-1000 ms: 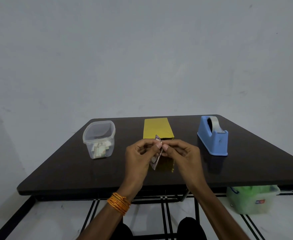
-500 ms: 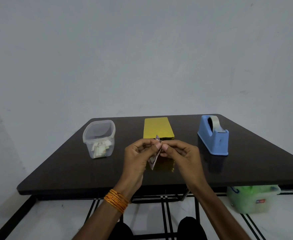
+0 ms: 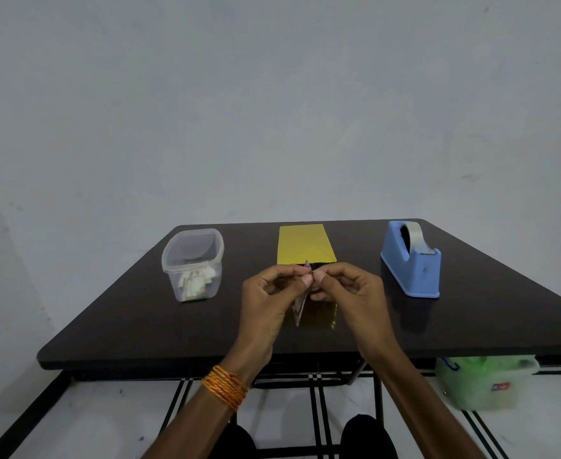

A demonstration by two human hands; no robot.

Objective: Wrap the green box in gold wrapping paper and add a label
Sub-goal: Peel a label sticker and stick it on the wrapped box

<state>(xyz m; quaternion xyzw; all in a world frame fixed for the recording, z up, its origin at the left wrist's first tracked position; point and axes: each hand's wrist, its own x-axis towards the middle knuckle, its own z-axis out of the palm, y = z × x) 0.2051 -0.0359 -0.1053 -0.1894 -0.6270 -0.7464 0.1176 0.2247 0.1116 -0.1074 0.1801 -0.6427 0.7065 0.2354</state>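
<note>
The box [image 3: 305, 243], fully covered in gold paper, stands in the middle of the dark table [image 3: 133, 319]. In front of it I hold a small label [image 3: 300, 306] edge-on, seen as a thin pale strip. My left hand [image 3: 269, 306] and my right hand [image 3: 348, 299] both pinch its top corner between thumb and forefinger, fingertips touching. The hands hide the lower front of the box. An orange thread band circles my left wrist.
A clear plastic tub [image 3: 193, 263] with several paper labels in it stands left of the box. A blue tape dispenser [image 3: 411, 260] sits to the right. Under the table's right side, a translucent bin [image 3: 481, 382] rests on the tiled floor.
Hands and label stay in nearly the same place. The fingers have shifted very slightly on the label's top corner.
</note>
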